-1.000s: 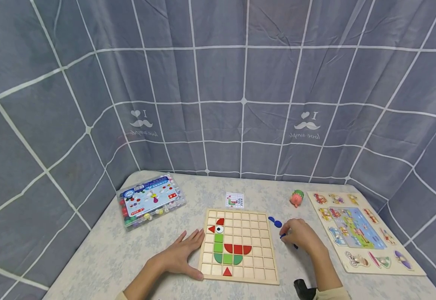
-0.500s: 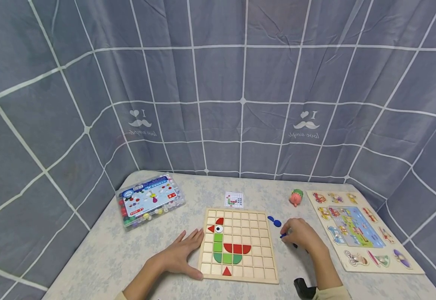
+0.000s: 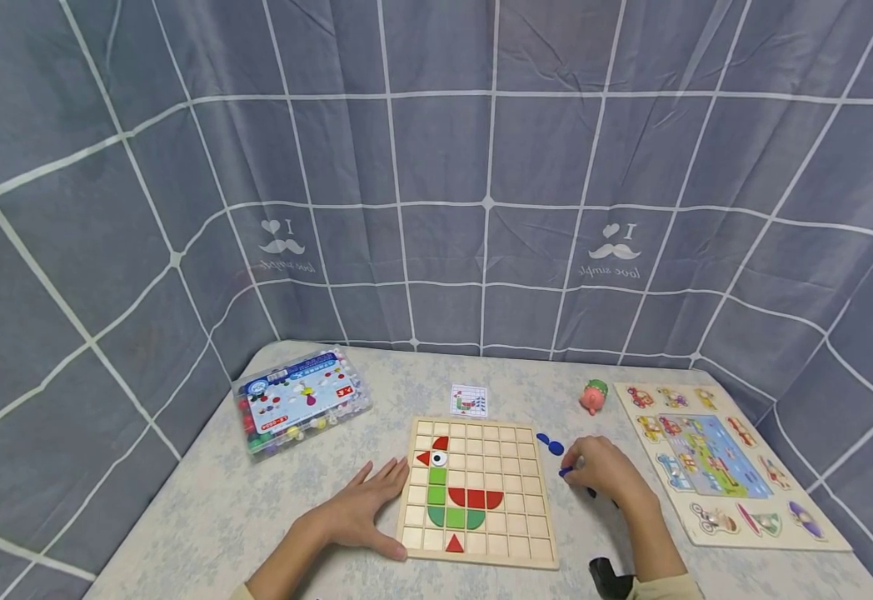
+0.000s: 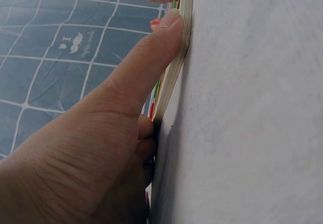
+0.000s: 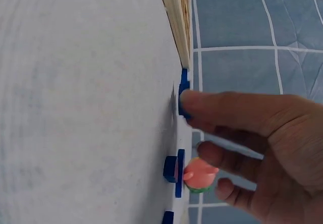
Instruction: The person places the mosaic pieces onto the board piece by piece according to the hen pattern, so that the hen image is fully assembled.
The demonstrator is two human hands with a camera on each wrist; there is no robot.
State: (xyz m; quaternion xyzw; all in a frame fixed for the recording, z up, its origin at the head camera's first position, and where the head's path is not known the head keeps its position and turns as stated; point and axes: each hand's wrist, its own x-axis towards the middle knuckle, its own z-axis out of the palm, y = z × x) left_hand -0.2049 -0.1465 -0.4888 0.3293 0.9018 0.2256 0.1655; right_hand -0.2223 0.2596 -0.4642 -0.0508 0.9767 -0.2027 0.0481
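Note:
A square wooden grid board [image 3: 511,481] lies on the table. Red, green and white-eyed pieces on it form a bird, above a separate red triangle [image 3: 455,544]. My left hand [image 3: 357,510] rests at the board's left edge with fingers spread, its thumb [image 4: 151,57] against the side. Right of the board, my right hand [image 3: 607,472] pinches a small blue piece [image 3: 565,472] between thumb and fingertips, low over the table; its exact shape is hidden. Two blue pieces [image 3: 556,448] lie just beyond. More blue pieces [image 5: 170,169] sit beside the hand, partly covered in the head view.
Behind the board lies a small pattern card [image 3: 470,401]. A clear bead box [image 3: 304,402] stands at left. To the right are a pink and green toy [image 3: 594,397], a wooden picture puzzle [image 3: 774,525] and a black object [image 3: 609,578] by the right sleeve. Grey-blue curtains surround the table.
The blue piece at my right fingertips has shifted very slightly. Both hands otherwise keep their places, and the board's pieces have not moved.

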